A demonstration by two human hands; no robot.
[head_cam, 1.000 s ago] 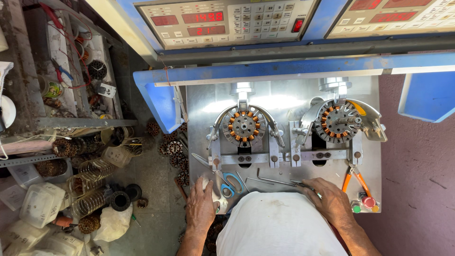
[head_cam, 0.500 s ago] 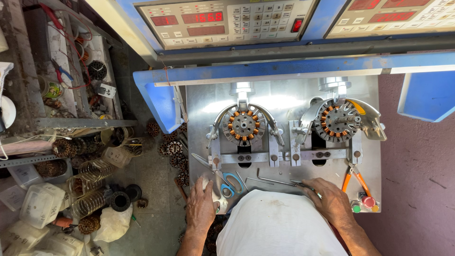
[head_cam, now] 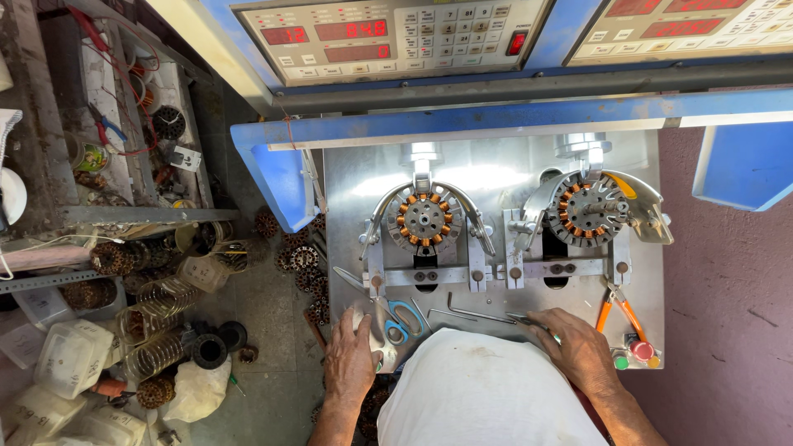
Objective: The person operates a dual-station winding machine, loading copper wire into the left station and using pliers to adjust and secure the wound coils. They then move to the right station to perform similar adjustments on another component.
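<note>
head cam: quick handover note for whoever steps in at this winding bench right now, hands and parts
Left hand rests at the near left edge of the metal plate, beside the blue-handled scissors; whether it grips anything is unclear.
Right hand lies flat on the plate's near edge, by the hex key.
Left stator and right stator both sit in their fixtures with copper coils showing on both.
Orange-handled pliers lie at the right.
Neither stator has been taken off yet.

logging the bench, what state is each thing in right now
left hand: resting on the plate's front edge, by the scissors
right hand: flat on the plate, nothing gripped
scissors: lying closed
left stator: seated in fixture, copper-wound
right stator: seated in fixture
pliers: lying untouched
display: lit
</note>
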